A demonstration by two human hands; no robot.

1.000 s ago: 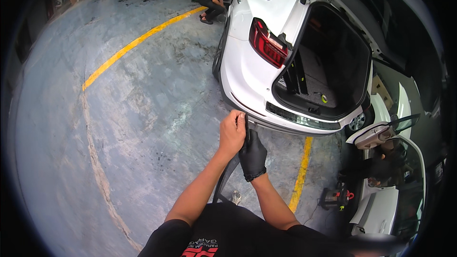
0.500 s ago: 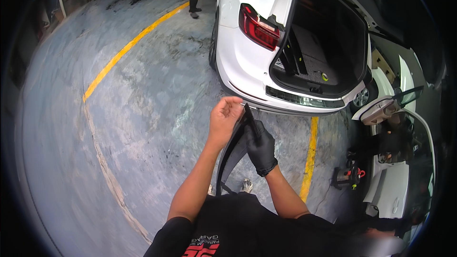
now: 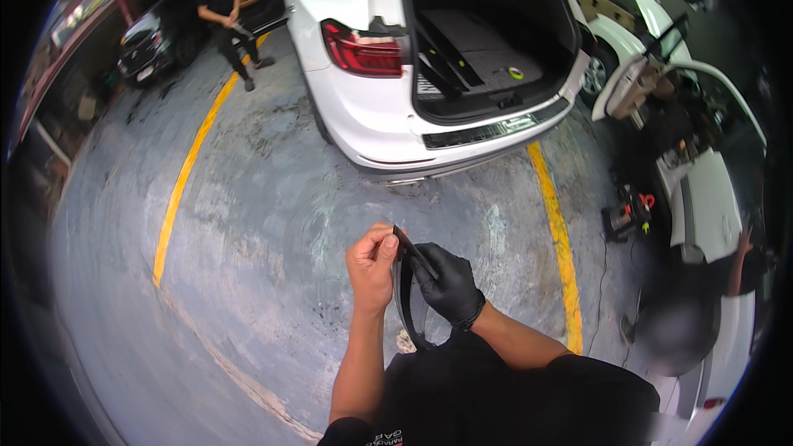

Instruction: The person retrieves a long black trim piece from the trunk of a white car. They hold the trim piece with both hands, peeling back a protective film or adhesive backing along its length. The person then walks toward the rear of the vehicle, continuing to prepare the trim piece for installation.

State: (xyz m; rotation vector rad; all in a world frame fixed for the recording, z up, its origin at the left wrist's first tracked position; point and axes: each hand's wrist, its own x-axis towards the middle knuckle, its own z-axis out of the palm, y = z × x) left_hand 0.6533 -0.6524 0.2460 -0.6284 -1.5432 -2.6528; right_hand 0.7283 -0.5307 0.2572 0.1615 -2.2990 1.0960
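My bare left hand (image 3: pixel 372 268) pinches the upper end of a long, curved black trim strip (image 3: pixel 403 293) between thumb and fingers. On my right hand (image 3: pixel 448 282) is a black glove, and its fingers are wrapped round the same strip a little below that end. From there the strip bows down toward my body, its lower end close to my shirt. Whatever lies between my left fingertips is too small to make out. Beyond my hands stands a white car (image 3: pixel 351 116) with its tailgate raised; neither hand touches it.
Black strips (image 3: pixel 450 54) and a yellow-green tape roll (image 3: pixel 515 73) lie in the boot. A co-worker (image 3: pixel 225 12) stands far left, another person (image 3: pixel 686 322) is low at right. A vacuum cleaner (image 3: pixel 628 216) and a white car door (image 3: pixel 708 206) are on the right.
My view has shifted, so the car shows further up and left. My left fingers have closed more tightly on the strip's end. The person at right has come more into view.
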